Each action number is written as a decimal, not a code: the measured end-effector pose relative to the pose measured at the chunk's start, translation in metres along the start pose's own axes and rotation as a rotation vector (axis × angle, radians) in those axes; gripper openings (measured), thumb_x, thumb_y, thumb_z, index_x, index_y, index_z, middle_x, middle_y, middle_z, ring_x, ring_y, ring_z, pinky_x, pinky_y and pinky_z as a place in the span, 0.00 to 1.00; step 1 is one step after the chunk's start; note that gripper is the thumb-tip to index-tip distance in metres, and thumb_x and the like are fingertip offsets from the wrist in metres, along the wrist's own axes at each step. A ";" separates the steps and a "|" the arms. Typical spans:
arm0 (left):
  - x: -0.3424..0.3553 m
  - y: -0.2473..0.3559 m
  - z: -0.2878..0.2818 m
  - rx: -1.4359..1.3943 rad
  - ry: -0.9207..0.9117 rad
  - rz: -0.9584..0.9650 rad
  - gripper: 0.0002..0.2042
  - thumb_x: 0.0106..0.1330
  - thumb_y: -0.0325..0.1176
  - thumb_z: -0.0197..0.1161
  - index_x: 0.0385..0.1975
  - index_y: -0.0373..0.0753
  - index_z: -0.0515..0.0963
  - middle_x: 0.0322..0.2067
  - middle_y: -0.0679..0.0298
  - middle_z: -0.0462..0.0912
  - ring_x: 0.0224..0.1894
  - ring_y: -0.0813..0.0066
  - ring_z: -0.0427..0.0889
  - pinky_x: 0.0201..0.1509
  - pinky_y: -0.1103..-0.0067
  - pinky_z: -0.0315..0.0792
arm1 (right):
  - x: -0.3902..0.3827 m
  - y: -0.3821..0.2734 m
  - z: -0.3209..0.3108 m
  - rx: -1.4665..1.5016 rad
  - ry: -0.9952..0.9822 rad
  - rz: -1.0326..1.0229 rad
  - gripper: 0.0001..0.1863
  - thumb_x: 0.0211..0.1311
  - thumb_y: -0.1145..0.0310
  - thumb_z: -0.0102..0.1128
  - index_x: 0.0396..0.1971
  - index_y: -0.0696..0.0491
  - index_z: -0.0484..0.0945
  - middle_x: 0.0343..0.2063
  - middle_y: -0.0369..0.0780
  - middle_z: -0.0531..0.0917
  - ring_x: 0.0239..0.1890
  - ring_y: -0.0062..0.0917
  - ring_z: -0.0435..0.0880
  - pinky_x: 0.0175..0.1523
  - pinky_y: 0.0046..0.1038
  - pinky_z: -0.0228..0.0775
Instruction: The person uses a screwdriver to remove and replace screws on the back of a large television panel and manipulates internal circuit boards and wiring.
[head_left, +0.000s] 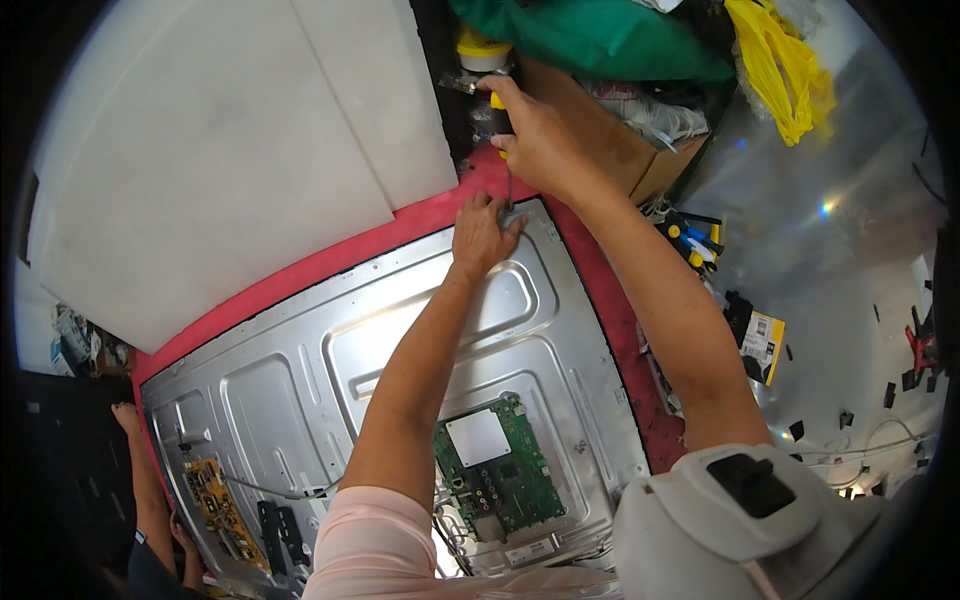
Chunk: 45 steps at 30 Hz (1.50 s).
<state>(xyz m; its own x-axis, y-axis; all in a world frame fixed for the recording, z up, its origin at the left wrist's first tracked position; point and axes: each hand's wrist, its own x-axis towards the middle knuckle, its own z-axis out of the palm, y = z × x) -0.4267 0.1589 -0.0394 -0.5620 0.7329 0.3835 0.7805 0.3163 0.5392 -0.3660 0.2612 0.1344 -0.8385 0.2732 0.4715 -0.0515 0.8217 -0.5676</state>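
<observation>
My right hand (pixel 540 140) is closed round the yellow-and-black handle of a screwdriver (pixel 500 115). The tool stands nearly upright, its thin shaft running down to the far right corner of a large silver metal back panel (pixel 290 340), apparently of a television. Close by the tip, my left hand (pixel 483 235) rests on the panel's far edge, thumb and fingers apart. Whether its fingertips touch the shaft is hard to make out. Nearer me on the panel sits a green circuit board (pixel 530 480) with a pale square plate (pixel 478 438). A tan circuit board (pixel 215 505) is at the left end.
Red cloth (pixel 270 285) lies under the panel. White sheets (pixel 220 150) stand behind. A cardboard box (pixel 590 125), green bag (pixel 610 40) and yellow bag (pixel 785 70) are at the back right. Tools (pixel 690 240) lie at right. Another person's arm (pixel 150 490) reaches in at left.
</observation>
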 end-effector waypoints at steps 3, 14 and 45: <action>0.002 -0.001 0.002 -0.027 -0.006 -0.019 0.17 0.56 0.42 0.65 0.38 0.36 0.79 0.37 0.53 0.79 0.44 0.53 0.74 0.48 0.63 0.67 | -0.008 -0.006 -0.018 -0.060 -0.040 0.001 0.30 0.54 0.78 0.61 0.57 0.50 0.62 0.47 0.53 0.77 0.51 0.51 0.75 0.53 0.42 0.67; 0.012 -0.005 0.028 0.057 0.090 0.149 0.10 0.57 0.40 0.61 0.31 0.42 0.82 0.28 0.53 0.81 0.35 0.52 0.80 0.39 0.61 0.74 | -0.235 -0.131 -0.120 -0.037 0.565 0.242 0.17 0.50 0.75 0.71 0.35 0.55 0.70 0.43 0.45 0.81 0.44 0.29 0.81 0.51 0.29 0.70; -0.475 0.187 -0.255 -0.260 -0.190 -0.462 0.15 0.67 0.33 0.59 0.49 0.31 0.77 0.26 0.62 0.81 0.26 0.82 0.75 0.31 0.83 0.70 | -0.565 -0.104 -0.086 -0.246 0.159 0.665 0.23 0.52 0.78 0.59 0.51 0.55 0.70 0.46 0.51 0.77 0.51 0.49 0.73 0.57 0.43 0.65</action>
<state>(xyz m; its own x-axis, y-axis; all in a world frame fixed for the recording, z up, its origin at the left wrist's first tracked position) -0.0837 -0.2836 0.0706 -0.7518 0.6562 -0.0651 0.3581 0.4892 0.7953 0.1592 0.0641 -0.0149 -0.5601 0.8080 0.1829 0.5804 0.5402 -0.6093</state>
